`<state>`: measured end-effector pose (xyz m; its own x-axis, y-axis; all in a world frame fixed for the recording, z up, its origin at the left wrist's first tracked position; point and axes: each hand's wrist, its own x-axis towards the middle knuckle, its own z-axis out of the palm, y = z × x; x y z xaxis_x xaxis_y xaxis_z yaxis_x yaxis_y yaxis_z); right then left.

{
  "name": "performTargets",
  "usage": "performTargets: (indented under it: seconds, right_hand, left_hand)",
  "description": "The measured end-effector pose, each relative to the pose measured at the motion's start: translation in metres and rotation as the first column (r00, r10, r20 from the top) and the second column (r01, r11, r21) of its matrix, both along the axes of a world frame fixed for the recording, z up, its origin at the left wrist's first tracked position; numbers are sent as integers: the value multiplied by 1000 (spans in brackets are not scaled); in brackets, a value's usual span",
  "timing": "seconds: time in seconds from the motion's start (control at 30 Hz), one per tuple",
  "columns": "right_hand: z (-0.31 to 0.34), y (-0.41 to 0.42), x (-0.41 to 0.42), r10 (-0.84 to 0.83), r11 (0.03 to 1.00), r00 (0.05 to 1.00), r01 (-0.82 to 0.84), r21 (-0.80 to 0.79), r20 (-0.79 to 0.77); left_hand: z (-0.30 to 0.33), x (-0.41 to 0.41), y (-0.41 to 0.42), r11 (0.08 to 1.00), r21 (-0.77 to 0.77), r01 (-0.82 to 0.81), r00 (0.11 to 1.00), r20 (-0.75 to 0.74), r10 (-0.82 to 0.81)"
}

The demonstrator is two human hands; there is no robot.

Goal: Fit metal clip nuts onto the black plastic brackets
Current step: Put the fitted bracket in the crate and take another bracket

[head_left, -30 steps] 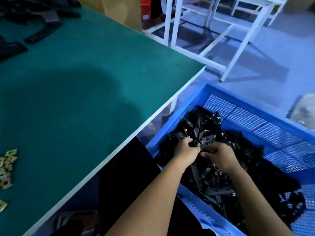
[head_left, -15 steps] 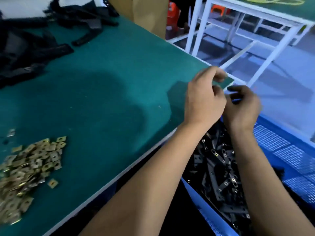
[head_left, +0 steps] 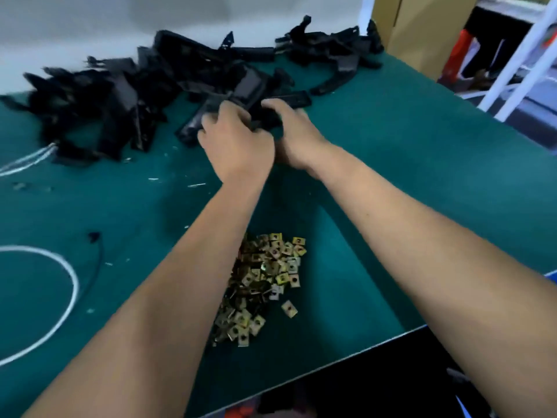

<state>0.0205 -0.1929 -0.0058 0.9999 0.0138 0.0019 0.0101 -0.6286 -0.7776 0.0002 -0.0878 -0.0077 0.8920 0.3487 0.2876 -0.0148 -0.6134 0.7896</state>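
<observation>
Both your arms are stretched across the green table (head_left: 407, 164) to the near edge of the heap of black plastic brackets (head_left: 126, 95) at the far side. Your left hand (head_left: 238, 140) has its fingers curled down onto a long bracket (head_left: 196, 123) at the front of the heap; your right hand (head_left: 294, 131) sits just beside it, touching it at the heel, with fingers bent over more black parts. The frame is blurred with motion, so whether either hand truly pinches a bracket or only rests on the pile cannot be told. The metal clip nuts (head_left: 265, 279) lie in a loose brass-coloured pile near the table's front edge, between and partly under your forearms, well apart from the brackets. No nut is in either hand. This looks like the picking step: you are taking a fresh bracket, and no fitting is under way. The next move probably calls for lifting 1 bracket clear of its tangled neighbours, bringing it back toward you, and freeing 1 hand to take a single nut from the pile. Expect the brackets to snag on each other, so separate them before pulling. A white cable (head_left: 64, 303) loops on the table at your left, clear of the work.
</observation>
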Motion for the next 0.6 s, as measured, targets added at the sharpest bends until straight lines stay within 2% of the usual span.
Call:
performTargets:
  seconds: [0.03, 0.07, 0.1, 0.17, 0.27, 0.3, 0.33, 0.37, 0.43, 0.5, 0.6]
  right_hand:
    - [-4, 13, 9, -12, 973, 997, 29, 227, -75]
    - [-6, 22, 15, -60, 909, 990, 109, 403, -131]
    - [-7, 29, 20, -129, 843, 978, 196, 502, -166]
    - [-8, 32, 28, -250, 695, 944, 329, 640, -214]
    - [-5, 33, 31, -340, 414, 907, 382, 826, -249]
    - [-2, 34, 29, -347, 366, 908, 362, 857, -235]
    - [1, 34, 24, -331, 359, 922, 319, 877, -201]
    - [3, 37, 19, -273, 382, 951, 244, 891, -144]
    - [7, 41, 6, -67, 460, 998, 24, 887, 8]
    - [6, 40, -4, 130, 535, 984, -176, 826, 126]
    - [-1, 38, -9, 203, 718, 965, -262, 645, 166]
  left_hand:
    - [-4, 6, 15, 998, -55, -19, 999, -50, 16]
    - [-6, 12, 25, 982, -188, -23, 994, -113, 2]
    - [-6, 17, 34, 929, -368, -42, 983, -183, -28]
    - [-5, 22, 48, 715, -684, -145, 960, -272, -65]
    - [-1, 19, 65, 370, -914, -167, 941, -261, -218]
    - [1, 16, 70, 276, -952, -133, 922, -221, -317]
    - [2, 13, 75, 223, -970, -98, 892, -186, -412]
    - [3, 10, 81, 214, -975, -52, 857, -153, -491]
    - [6, 2, 93, 259, -964, 57, 796, -113, -595]
    - [8, -6, 105, 238, -966, 103, 770, -74, -633]
    - [1, -20, 126, 193, -975, 111, 776, -36, -630]
